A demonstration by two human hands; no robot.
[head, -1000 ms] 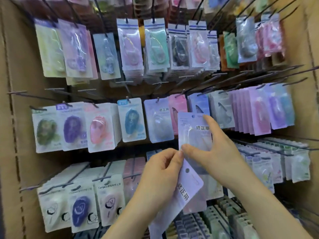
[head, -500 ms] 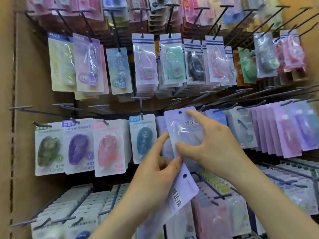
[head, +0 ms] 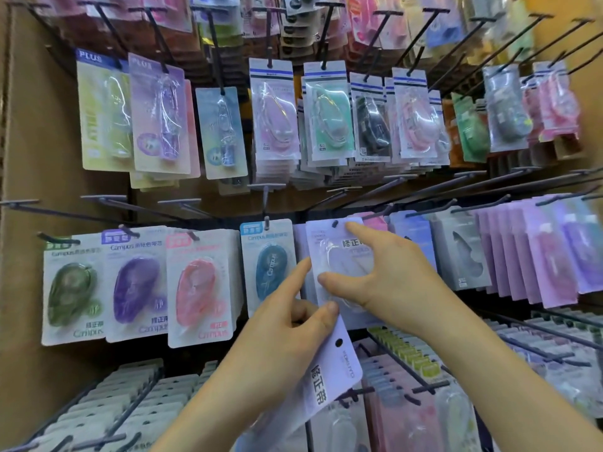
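The brown cardboard rack [head: 39, 158] fills the view, studded with thin dark wire pegs carrying rows of carded packs. The blue pack [head: 267, 259] in the middle row serves as the landmark.

Just right of the blue pack, the right hand [head: 391, 282] grasps a pale lilac pack [head: 329, 249], thumb under its clear bubble and forefinger stretched along its top edge. Below and right of the blue pack, the left hand [head: 287, 347] pinches a spare pack [head: 329, 376] of the same kind between thumb and curled fingers, its forefinger pointing up at the blue pack's lower edge.

The step in hand looks like hanging the lilac pack on the peg [head: 334, 223] immediately right of the blue pack. A dark spot shows at the card's top. Whether the peg tip has already gone through cannot be told.

The next move probably calls for keeping the card square to the peg and sliding it back before letting go.

The packs are thin glossy card, rounded at the corners, each with a smooth oval plastic bubble that catches the light. The spare pack's punched hole [head: 338, 342], small and oval, sits below and right of the blue pack.
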